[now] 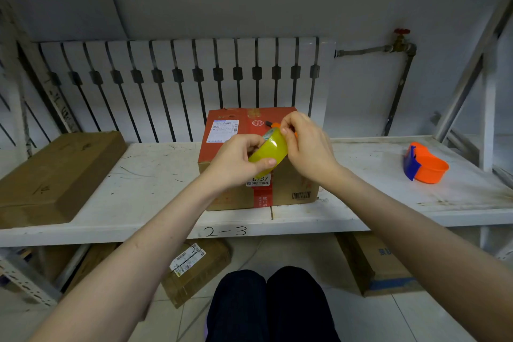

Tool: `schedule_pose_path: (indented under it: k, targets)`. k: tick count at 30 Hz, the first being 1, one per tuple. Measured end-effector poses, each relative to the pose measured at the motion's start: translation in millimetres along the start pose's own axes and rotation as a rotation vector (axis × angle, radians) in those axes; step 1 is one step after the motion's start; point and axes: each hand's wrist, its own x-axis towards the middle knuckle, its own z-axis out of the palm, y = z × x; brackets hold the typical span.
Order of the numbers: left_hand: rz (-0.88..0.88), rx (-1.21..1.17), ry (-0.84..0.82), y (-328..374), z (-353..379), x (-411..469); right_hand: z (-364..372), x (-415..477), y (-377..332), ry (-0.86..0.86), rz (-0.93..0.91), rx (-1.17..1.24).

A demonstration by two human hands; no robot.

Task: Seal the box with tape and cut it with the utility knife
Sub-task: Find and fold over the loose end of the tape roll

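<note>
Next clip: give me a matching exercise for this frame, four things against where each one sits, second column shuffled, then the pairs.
Things:
1. tape roll
2. dispenser
3. red-topped box
4. flat box

Places:
A. far right of the shelf
B. left end of the shelf
C. held between the left hand and right hand
D. middle of the shelf, behind the hands

Pairs: 1-C, 2-A, 3-D, 4-B
</note>
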Motion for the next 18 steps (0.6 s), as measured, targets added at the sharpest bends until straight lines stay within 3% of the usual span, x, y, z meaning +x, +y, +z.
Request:
schedule_pose_path:
  k: [9, 15, 18]
  targets:
    - [-0.074, -0.199, 0.020, -4, -4, -1, -2, -15, 9, 0.036, -0.045, 0.156]
    - [-0.112, -0.147, 0.053, -9, 5, 6, -7, -19, 11, -0.028, 0.000, 0.167]
    - [-0.126, 0.013, 0.155, -16, 8, 13, -12, -19, 4, -0.089, -0.035, 0.161]
